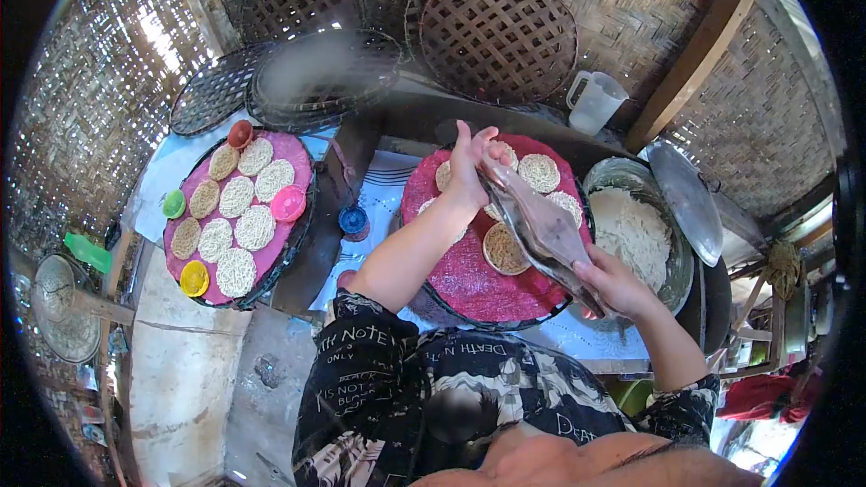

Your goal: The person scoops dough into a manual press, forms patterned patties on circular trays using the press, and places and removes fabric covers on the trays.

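The head view shows a long, flat, grey-brown layered tool (541,216) slanting over a round tray covered with deep-pink cloth (451,284), with a hand at each end, probably because something that long would tip if held at one end alone. The right hand (616,284) is wrapped round the lower end with its thumb on top, while the left hand (471,162) is set against the upper end with its thumb raised; the tool hides part of it, so I cannot tell how far its fingers close. Beneath the tool, pale, round, strand-textured discs (538,173) lie flat on the cloth, near a pale-rimmed round piece with a tan middle (505,250). To the left, a second round tray with pink cloth (284,142) bears similar discs in a single layer, seemingly to keep their shape, and a red cup (240,133), a green cup (174,205), a yellow cup (194,279) and a bright-pink cup (289,203) sit towards its edge, perhaps to keep the middle free. To the right, a round metal bowl (683,281) of white, doughy mass (631,239) stands near the right hand, likely for easy reach, with a silvery lid (686,203) tilted beside it, apparently to save space
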{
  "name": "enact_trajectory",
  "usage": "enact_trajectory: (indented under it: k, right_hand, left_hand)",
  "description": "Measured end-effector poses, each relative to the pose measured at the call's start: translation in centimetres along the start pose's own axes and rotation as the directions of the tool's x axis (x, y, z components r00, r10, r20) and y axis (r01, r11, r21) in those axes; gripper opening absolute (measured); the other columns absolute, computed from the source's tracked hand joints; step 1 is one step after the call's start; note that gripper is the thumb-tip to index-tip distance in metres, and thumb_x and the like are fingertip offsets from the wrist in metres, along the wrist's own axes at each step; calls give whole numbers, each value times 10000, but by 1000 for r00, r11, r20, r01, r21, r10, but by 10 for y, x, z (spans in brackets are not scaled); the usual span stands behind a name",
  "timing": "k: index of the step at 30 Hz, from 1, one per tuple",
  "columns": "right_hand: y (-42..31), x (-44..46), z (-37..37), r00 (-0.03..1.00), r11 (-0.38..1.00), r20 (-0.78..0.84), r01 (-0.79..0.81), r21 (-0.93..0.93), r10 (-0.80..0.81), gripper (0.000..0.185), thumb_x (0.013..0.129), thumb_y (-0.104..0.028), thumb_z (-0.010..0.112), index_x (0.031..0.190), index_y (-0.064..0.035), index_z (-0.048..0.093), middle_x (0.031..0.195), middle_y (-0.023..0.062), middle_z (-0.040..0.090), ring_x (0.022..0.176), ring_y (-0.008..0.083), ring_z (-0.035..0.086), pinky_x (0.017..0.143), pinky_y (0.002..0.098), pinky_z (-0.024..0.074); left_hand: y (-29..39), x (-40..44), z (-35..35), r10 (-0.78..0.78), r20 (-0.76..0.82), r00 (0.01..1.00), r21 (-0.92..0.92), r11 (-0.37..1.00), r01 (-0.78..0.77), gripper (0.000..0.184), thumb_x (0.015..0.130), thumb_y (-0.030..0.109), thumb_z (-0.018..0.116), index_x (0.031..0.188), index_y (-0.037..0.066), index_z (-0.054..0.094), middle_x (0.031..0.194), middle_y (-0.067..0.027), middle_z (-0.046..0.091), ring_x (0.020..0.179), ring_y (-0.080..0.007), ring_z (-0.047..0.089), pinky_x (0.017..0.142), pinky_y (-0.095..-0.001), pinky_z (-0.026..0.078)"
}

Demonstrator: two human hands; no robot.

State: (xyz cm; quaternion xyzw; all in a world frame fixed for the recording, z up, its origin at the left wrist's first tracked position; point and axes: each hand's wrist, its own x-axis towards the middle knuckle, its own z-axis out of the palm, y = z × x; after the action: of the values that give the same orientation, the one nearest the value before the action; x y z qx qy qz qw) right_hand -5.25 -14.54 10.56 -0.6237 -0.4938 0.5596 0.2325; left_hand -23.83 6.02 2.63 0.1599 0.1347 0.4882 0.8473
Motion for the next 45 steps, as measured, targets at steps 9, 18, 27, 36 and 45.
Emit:
enact_trajectory:
  k: [9, 18, 27, 36, 45]
  right_hand:
    - [-12, 12, 7, 920, 897, -56, 391, 205, -388, 776, 813, -496, 557, 1348, -38, 232, 1053, 121, 546, 814, 181, 595, 655, 284, 495]
    - [36, 95, 11, 850, 723, -298, 131, -678, -434, 302, 785, -365, 598, 879, -88, 672, 849, 103, 639, 769, 267, 619, 667, 386, 485]
    - [38, 105, 23, 863, 647, -283, 64, -760, -418, 223, 713, -285, 596, 721, -71, 654, 807, 135, 620, 776, 306, 608, 688, 415, 482]
    - [22, 98, 20, 833, 603, -287, 68, -795, -473, 211, 688, -268, 575, 700, -72, 652, 779, 137, 618, 744, 314, 610, 657, 426, 487]
    - [23, 92, 14, 846, 671, -329, 46, -740, -421, 229, 692, -295, 584, 714, -79, 658, 785, 130, 621, 752, 313, 611, 660, 422, 484]
  left_hand:
    - [3, -61, 19, -44, 561, 827, 809, 241, -536, 576, 659, 244, 719, 1161, 49, 514, 1079, -145, 602, 1022, -231, 564, 887, -361, 416]
    - [45, -97, -83, 390, 313, 866, 928, 69, -367, 404, 697, 246, 713, 1038, 64, 594, 997, -59, 624, 912, -181, 582, 835, -340, 454]
    - [84, -123, -107, 419, 141, 897, 894, 335, -297, 402, 697, 240, 713, 1035, 59, 593, 987, -64, 626, 908, -183, 586, 822, -339, 459]
    - [85, -122, -103, 394, 138, 909, 888, 357, -289, 401, 696, 235, 712, 1033, 53, 592, 977, -69, 629, 903, -185, 591, 809, -338, 464]
    - [87, -125, -102, 383, 131, 914, 890, 361, -278, 400, 695, 230, 711, 1030, 48, 591, 967, -74, 631, 899, -187, 595, 796, -337, 469]
